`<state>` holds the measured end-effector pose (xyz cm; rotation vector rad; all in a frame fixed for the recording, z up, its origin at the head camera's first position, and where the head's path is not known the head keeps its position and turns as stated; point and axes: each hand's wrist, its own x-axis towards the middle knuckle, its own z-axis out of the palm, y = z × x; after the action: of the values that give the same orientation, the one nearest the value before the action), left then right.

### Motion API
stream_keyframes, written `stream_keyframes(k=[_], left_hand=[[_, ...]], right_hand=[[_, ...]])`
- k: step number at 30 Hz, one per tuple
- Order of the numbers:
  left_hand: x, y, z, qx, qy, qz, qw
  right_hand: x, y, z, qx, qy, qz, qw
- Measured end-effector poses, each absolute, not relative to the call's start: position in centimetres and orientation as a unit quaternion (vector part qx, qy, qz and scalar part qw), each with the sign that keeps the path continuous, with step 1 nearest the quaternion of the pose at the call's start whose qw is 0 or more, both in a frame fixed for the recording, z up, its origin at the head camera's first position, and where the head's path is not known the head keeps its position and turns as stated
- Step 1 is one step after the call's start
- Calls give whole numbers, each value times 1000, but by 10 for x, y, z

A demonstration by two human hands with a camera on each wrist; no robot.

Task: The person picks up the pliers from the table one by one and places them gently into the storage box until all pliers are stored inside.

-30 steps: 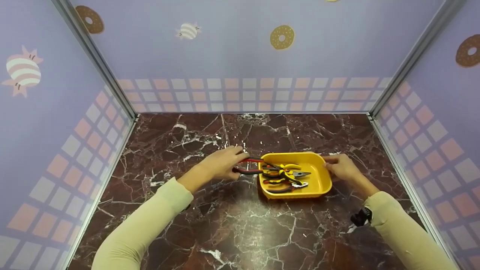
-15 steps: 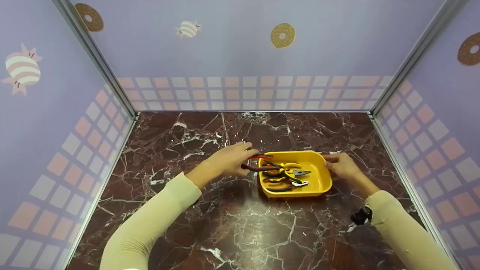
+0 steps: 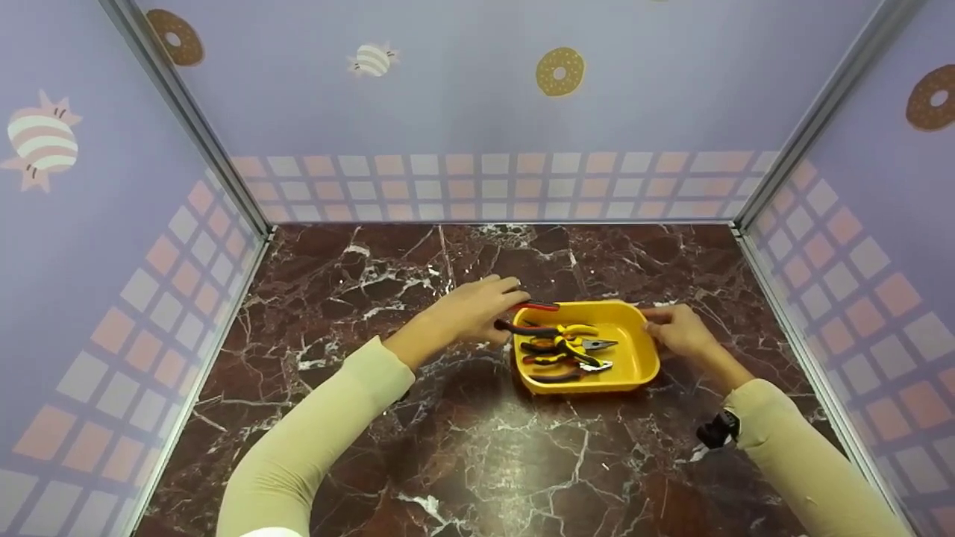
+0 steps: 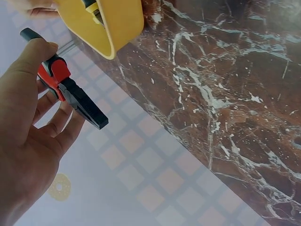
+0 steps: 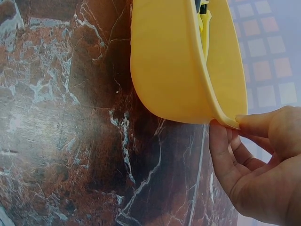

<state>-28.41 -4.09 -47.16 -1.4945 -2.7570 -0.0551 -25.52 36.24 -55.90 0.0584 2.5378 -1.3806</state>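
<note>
My left hand (image 3: pixel 477 309) is at the left end of a yellow plastic box (image 3: pixel 642 365). It grips pliers (image 4: pixel 59 73) with red and black handles and black jaws, held between thumb and fingers. In the head view, a red handle of these pliers (image 3: pixel 539 306) shows by the box's far left corner; the fingers hide much of the rest. My right hand (image 3: pixel 683 332) pinches the rim of the box's right end between thumb and fingers, as the right wrist view also shows at the rim (image 5: pixel 221 115). Several yellow-and-black pliers (image 3: pixel 574 347) lie inside the box, overlapping.
The box stands on a dark red marbled tabletop (image 3: pixel 477 462) with white veins. A lilac back wall (image 3: pixel 462 112) and side walls (image 3: pixel 97 246) enclose the table, joined by metal corner strips. A black device (image 3: pixel 718 429) sits by the right cuff.
My left hand has moved right, and slightly away from me, with the red-and-black pliers, coming closer to the box's left end. The right hand and the box have stayed in place.
</note>
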Motion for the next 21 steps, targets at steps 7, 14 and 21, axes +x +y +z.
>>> stream_keyframes(k=[7,14,21], left_hand=[[-283,-34,-468,-479,-878,0,-2],[-283,-27,-466,-491,-871,0,6],[-284,-19,-464,-493,-870,-7,10]], right_hand=[[-255,361,-560,23,866,-481,130],[-255,361,-559,26,864,-486,132],[-255,361,-558,29,866,-481,134]])
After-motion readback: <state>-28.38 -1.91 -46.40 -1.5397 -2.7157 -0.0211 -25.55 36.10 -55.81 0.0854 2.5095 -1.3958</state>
